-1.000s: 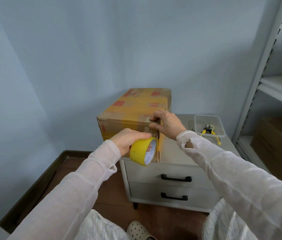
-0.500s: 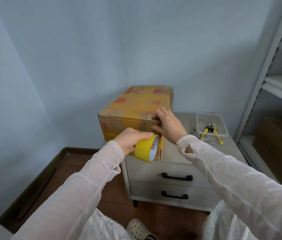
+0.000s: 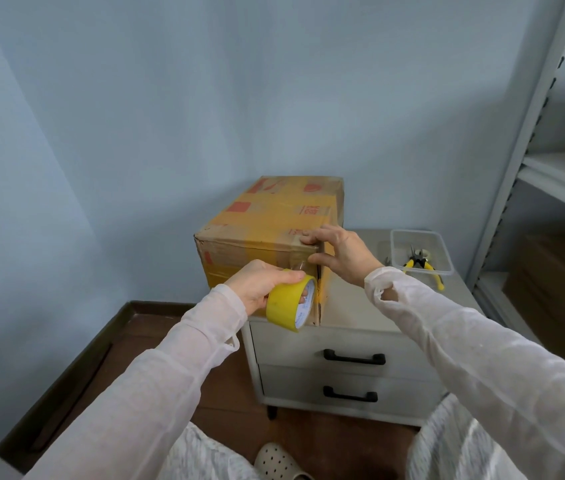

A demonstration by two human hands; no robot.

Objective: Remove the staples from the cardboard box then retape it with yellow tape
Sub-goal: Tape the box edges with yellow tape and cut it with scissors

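Left hand (image 3: 257, 289) is gripping the yellow tape roll (image 3: 288, 304) against the near end of the cardboard box (image 3: 267, 223), which is sitting on the bedside cabinet (image 3: 354, 301) between both hands. Right hand (image 3: 345, 254) is pressing spread, fairly straight fingers onto the box's upper corner. Yellow strips are crossing the top, so retaping seems well underway; pliers (image 3: 419, 263) are lying in a clear tray (image 3: 446, 252) further right.

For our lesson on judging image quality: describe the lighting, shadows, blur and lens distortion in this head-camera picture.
Head view: soft, even light with no harsh glare; faint shadow bands slant across the wall left of the cardboard box; the shelf upright leans inward, a wide-angle effect; the yellow tape roll and the box edges look sharp, with no motion blur.
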